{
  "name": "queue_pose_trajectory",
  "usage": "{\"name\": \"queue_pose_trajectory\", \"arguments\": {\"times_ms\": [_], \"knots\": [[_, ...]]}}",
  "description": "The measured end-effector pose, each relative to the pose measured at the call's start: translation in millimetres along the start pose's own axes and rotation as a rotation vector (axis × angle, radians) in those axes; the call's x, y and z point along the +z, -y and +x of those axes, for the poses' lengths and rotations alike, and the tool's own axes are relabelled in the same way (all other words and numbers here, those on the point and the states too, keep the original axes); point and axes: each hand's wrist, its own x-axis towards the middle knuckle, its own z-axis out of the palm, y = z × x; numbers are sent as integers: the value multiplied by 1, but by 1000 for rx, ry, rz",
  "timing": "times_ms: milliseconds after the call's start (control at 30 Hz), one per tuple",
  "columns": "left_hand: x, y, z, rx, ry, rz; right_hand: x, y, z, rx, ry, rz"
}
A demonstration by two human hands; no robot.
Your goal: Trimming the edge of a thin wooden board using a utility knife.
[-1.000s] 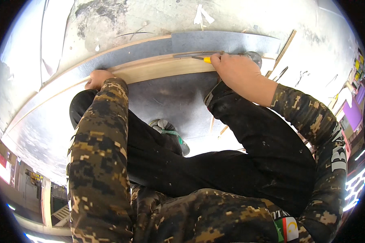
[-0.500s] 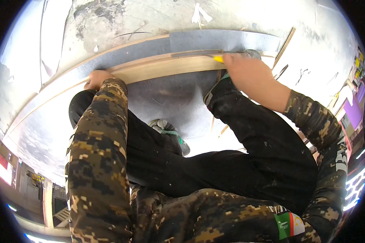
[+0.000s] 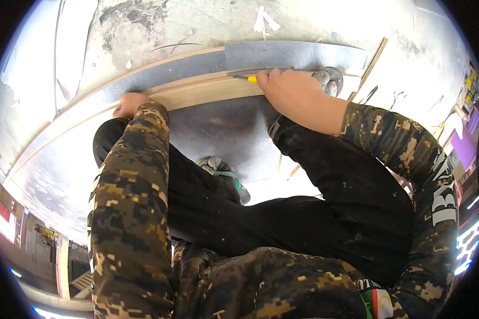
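Camo top – brn/tan pixels, long sleeves w/ white lettering; blk trousers – few pale specks.

Person's left hand is gripping the pale wooden strip | right hand is holding a yellow-ended tool along it | grey panel is lying just beyond | white scraps are lying farther off

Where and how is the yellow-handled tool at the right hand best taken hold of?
Probably by the yellow handle, coming from the right, as the right hand does. Its slim dark end points left along the pale wooden strip, so a grip from the right should leave the fingers clear of it. The rest of the handle is hidden.
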Motion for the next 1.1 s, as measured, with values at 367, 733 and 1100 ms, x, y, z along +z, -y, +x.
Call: {"name": "queue_pose_trajectory", "arguments": {"times_ms": [367,733,1100], "knots": [[-1,-11,-34,-28,-93,-304,-11,-24,-20,171,214,80],[-47,-75,-56,-335,-327,-382,-28,-60,-44,225,174,92],[-98,-78,-77,175,216,403,52,-47,-24,171,-140,335]]}}
